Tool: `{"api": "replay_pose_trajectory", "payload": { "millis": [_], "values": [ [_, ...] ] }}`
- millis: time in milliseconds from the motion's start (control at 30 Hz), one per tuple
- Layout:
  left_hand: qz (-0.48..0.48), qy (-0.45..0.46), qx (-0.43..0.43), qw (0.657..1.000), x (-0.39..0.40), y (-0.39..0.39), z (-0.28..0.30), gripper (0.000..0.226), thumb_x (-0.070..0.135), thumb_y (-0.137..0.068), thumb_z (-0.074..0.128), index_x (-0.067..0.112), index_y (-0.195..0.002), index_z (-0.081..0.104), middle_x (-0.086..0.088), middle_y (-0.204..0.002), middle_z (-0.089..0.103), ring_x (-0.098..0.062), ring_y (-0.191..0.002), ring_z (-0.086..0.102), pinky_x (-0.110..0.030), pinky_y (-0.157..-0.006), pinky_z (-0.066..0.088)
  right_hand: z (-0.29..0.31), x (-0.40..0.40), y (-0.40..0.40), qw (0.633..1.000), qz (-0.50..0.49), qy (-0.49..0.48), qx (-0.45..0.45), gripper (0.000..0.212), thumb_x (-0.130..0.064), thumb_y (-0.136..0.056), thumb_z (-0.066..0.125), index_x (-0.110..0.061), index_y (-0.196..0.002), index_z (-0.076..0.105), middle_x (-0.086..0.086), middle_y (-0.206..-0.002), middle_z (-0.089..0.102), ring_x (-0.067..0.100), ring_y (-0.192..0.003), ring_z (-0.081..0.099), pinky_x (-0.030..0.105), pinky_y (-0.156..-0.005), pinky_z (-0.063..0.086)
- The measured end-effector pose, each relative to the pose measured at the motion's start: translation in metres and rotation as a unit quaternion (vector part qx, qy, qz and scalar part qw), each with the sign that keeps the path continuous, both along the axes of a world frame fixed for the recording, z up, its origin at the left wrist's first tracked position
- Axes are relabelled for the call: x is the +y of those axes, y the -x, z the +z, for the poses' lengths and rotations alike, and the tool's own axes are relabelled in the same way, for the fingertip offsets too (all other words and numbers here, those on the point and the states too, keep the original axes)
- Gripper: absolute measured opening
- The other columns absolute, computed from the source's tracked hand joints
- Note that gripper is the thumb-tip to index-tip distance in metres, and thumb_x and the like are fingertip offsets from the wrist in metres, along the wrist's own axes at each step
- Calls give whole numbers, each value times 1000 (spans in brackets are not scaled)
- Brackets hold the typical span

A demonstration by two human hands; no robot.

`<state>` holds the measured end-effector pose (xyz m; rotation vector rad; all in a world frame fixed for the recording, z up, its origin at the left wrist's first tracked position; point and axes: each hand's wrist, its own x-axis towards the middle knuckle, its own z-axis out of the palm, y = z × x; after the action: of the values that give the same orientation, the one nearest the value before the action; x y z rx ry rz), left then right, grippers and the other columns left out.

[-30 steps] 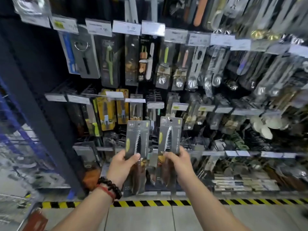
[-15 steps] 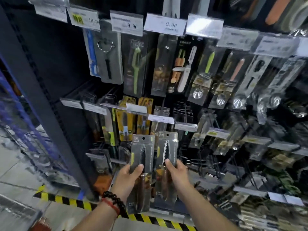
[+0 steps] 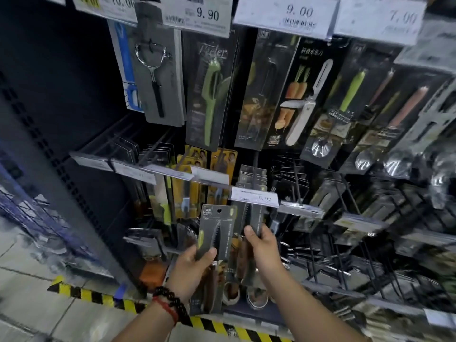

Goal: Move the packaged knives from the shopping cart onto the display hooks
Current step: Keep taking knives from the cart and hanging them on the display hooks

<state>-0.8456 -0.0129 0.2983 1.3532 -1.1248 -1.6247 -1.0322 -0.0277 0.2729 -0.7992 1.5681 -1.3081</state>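
a person stands facing a shop display wall of kitchen tools, seen from a camera on their head looking down at both forearms. the left hand [image 3: 191, 269], with a dark bead bracelet [image 3: 170, 302] and a red cord at the wrist, grasps a packaged knife [image 3: 214, 245] by its middle, thumb across the front of the grey card. the pack stands upright in front of the display, its hang hole at the top free of any hook, and a serrated blade shows through the front. just to its right, the right hand [image 3: 262, 245] grasps a second knife pack [image 3: 254, 218], fingers wrapped around its lower half. the top of this pack reaches up behind a white price tag [image 3: 255, 196] reading 9.90, at the front end of a display hook [image 3: 254, 174] that already carries matching grey packs; whether it is threaded on the hook cannot be told. above hang peelers [image 3: 212, 95] and a folding fruit knife [image 3: 306, 104] under more price tags. yellow and black striped tape [image 3: 93, 296] runs along the floor at the base of the shelving.
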Motion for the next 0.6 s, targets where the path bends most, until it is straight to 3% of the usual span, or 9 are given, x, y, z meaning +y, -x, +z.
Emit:
{"api": "replay_pose_trajectory", "payload": {
  "millis": [100,200,300,467,600],
  "values": [
    [3,3,-5,1000,-4,5,7,16,29,-88,66,18,-98,70,13,-89,75,-4,-92,67,-16,-71,45,-23,-13,10,1000,10,-13,-14,108,-81,-56,70,-22,-142,43,3,-144,52,24,-130,51,50,-109,41],
    [1,7,6,1000,-6,9,9,12,25,-89,65,19,-98,70,16,-87,75,5,-81,67,-9,-65,44,-25,-19,10,999,7,-11,-31,111,-79,-55,72,-19,-143,43,4,-143,53,24,-129,52,49,-109,42],
    [10,1,7,1000,-9,11,9,12,27,-88,65,23,-99,69,15,-91,74,4,-85,66,-12,-68,44,-35,-19,14,999,15,-9,-29,107,-76,-60,73,-17,-143,41,5,-145,50,24,-132,49,50,-110,40],
    [6,-2,18,1000,-9,13,7,15,28,-89,64,23,-102,70,13,-98,74,1,-90,67,-17,-74,45,8,-7,5,999,24,-18,-36,36,-25,-93,62,-14,-127,57,3,-121,68,17,-110,66,38,-98,51],
    [12,-4,21,1000,-7,11,4,15,29,-89,64,23,-101,70,12,-98,75,-3,-92,67,-21,-76,46,9,-9,5,999,28,-10,-28,30,-23,-95,59,-16,-125,59,0,-117,70,16,-107,67,38,-98,52]
  ]
}}
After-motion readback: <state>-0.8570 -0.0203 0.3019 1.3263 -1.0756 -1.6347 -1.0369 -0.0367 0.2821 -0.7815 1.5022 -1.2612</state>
